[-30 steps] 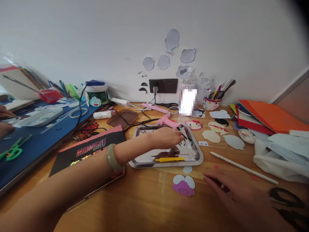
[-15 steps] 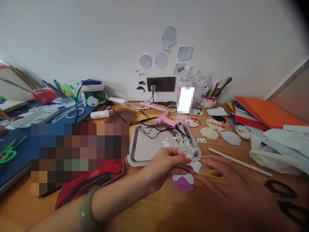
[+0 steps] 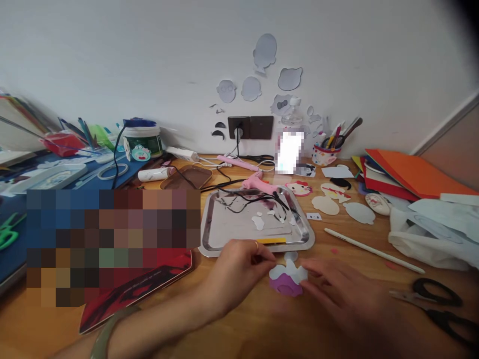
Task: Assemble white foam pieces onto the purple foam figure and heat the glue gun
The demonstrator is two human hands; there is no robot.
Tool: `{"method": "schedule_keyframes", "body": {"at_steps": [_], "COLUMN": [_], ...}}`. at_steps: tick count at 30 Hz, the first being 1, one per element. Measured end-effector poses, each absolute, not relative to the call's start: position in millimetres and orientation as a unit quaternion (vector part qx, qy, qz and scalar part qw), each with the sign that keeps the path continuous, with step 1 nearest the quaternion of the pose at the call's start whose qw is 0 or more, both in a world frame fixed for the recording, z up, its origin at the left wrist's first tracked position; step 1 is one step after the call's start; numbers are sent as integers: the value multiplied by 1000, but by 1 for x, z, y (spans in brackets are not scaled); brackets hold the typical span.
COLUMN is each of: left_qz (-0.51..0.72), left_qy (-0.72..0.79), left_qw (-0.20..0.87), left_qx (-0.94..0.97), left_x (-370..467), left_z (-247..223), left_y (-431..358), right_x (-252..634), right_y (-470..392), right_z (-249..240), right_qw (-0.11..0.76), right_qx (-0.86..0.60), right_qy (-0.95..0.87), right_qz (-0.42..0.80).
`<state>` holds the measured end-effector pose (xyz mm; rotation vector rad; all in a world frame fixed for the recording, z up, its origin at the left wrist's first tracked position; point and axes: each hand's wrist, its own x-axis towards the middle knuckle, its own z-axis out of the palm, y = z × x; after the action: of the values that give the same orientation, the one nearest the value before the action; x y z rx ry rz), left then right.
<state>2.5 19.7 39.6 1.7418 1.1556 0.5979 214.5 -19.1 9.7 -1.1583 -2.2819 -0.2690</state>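
Observation:
A small white cutout (image 3: 291, 263) with rounded lobes is over the top of a purple and white cutout (image 3: 286, 285) lying on the wooden table. My left hand (image 3: 243, 274), fingers pinched, is at the left edge of the white pieces. From the other side, my right hand (image 3: 344, 291) grips the right lobe of the small white cutout between thumb and fingers. Just beyond my left hand stands a metal tray (image 3: 224, 239) with white scraps (image 3: 258, 222), a yellow strip (image 3: 271, 241) and black cords in it.
A pink glue gun (image 3: 258, 183) rests at the tray's back edge. To the right lie a white stick (image 3: 374, 251), black-handled scissors (image 3: 436, 294) and coloured sheets (image 3: 422, 174). A red printed sheet (image 3: 142, 294) is at left; a pen cup (image 3: 325, 153) stands behind.
My left hand has moved down and left, and the small white cutout now lies over the purple and white one. My right hand has closed in on it from the right.

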Motion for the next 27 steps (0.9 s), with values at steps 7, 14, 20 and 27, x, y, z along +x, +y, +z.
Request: {"method": "schedule_keyframes", "body": {"at_steps": [7, 14, 20, 27], "left_qz": [230, 215, 209, 218], "left_qy": [379, 390, 391, 385], "left_qw": [285, 275, 287, 295], "left_qx": [850, 852, 849, 847], "left_x": [-4, -1, -4, -2], "left_z": [14, 13, 15, 15], "left_y": [13, 15, 16, 17], "right_x": [203, 204, 205, 204], "right_y": [-22, -18, -17, -18], "right_z": [4, 3, 0, -1], "right_qw": [260, 232, 227, 239], "right_qx": [-481, -502, -504, -505], "right_qy": [-837, -832, -832, -828], "right_qz": [14, 43, 39, 41]}}
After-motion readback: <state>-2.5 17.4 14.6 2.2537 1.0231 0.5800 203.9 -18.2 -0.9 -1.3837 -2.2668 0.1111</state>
